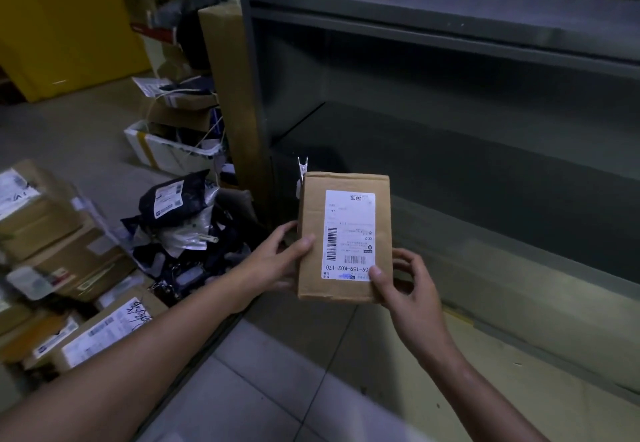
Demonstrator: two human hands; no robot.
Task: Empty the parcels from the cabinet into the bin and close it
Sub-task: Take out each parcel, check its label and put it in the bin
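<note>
Both hands grip the cardboard parcel (343, 237) by its edges: left hand (280, 261) pinches the left side, right hand (403, 284) the lower right corner, just before the grey cabinet (450, 43), over open floor tiles (277, 372).

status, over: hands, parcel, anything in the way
left grip and right grip both hold the brown parcel, label up. Parcel clear of the cabinet shelf. Nothing blocking it; parcel pile on floor at left.
</note>
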